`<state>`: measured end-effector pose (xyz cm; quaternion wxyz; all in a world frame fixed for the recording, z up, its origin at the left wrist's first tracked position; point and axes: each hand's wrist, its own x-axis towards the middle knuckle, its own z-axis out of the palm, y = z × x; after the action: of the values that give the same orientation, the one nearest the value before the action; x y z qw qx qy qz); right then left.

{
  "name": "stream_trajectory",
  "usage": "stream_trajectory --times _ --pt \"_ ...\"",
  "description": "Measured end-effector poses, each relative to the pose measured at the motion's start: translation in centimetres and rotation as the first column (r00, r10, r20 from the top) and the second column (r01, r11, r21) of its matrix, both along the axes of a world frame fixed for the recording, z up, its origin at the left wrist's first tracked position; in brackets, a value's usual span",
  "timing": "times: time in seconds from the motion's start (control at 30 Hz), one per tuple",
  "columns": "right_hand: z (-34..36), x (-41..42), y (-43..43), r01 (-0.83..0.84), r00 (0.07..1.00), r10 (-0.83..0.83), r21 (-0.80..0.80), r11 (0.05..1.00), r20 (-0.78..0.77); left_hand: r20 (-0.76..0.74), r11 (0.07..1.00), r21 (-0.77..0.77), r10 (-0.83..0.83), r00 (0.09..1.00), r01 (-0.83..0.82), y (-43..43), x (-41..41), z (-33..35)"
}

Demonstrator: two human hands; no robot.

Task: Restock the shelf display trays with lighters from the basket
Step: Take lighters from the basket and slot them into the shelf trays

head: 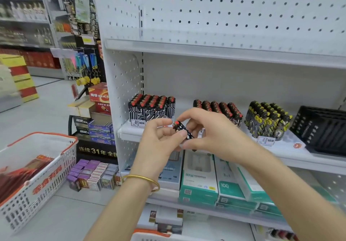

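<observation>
Lighter: pinched between left hand and right hand, cap tilted up-left; matching display tray just beyond left hand.

At upper centre you see a white pegboard panel. Lower centre: teal-and-white boxes standing side by side. Left, on the floor: small purple and patterned boxes in rows. Above them, a red carton and hanging keychains. Far left: stacked yellow-and-red cartons, blurred.
</observation>
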<state>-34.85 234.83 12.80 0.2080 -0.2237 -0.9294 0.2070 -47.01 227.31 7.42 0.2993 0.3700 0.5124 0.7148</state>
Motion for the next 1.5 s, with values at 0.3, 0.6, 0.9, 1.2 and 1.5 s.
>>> stream_trajectory --times 0.3,0.6,0.9,1.2,1.5 --pt "2.8 -3.5 3.4 0.076 0.987 -0.062 0.092 0.993 -0.146 -0.852 0.916 0.200 0.338 0.400 -0.348 1.5 -2.0 -2.0" --pt "2.3 -8.2 6.5 0.151 0.988 -0.151 0.253 0.956 -0.020 -0.946 0.915 0.192 0.269 0.183 -0.356 2.4 -2.8 -3.3" --pt "2.1 -8.9 6.7 0.165 0.984 -0.177 0.262 0.951 0.024 -0.942 0.908 0.220 0.293 0.163 -0.356 2.4 -2.9 -3.6" --pt "2.3 -8.8 6.2 0.183 0.964 -0.232 0.306 0.934 0.133 -0.929 0.887 0.279 0.346 0.129 -0.367 2.6 -2.8 -3.9" --pt "1.9 -7.4 5.3 0.212 0.953 -0.302 0.636 0.742 0.035 -0.919 0.878 0.330 0.383 0.095 -0.347 2.2 -2.3 -3.9"
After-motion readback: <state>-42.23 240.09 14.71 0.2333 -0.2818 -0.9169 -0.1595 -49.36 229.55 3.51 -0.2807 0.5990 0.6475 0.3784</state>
